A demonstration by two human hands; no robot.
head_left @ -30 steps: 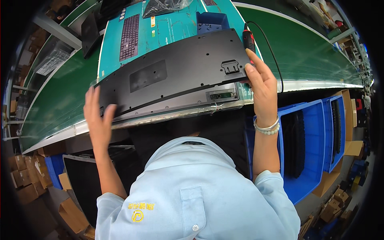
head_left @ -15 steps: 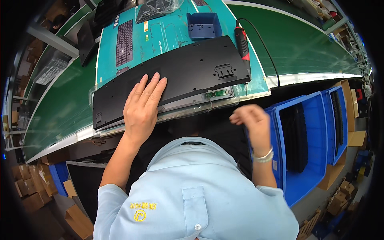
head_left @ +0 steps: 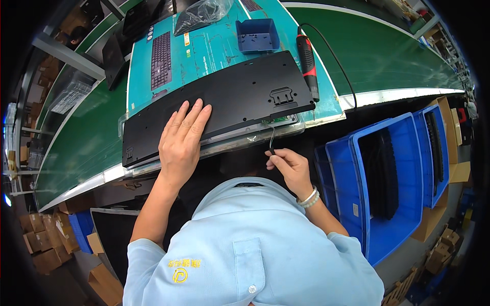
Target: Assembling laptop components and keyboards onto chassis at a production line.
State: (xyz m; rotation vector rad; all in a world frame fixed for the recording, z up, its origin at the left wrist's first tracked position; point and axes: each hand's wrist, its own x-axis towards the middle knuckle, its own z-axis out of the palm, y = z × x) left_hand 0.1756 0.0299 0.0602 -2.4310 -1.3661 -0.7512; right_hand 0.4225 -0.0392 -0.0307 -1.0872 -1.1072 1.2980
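A black keyboard back cover lies tilted across the bench with its fold-out foot recess at the right end. My left hand rests flat on it, fingers stretched out, near its front edge. Beneath the cover sticks out a grey lower part with a strip of green circuit board. From there a thin wire hangs over the front edge. My right hand pinches the small black end of this wire between thumb and fingers. What exactly that black end is, I cannot make out.
A red-and-black electric screwdriver with a cable lies right of the cover. Behind it stands a blue tray of small screws. A clear plastic bag lies at the back. Blue bins holding black keyboard parts stand at the right.
My right hand has moved left and closed on the wire's end, drawing the wire downward. The left hand still lies flat on the cover.
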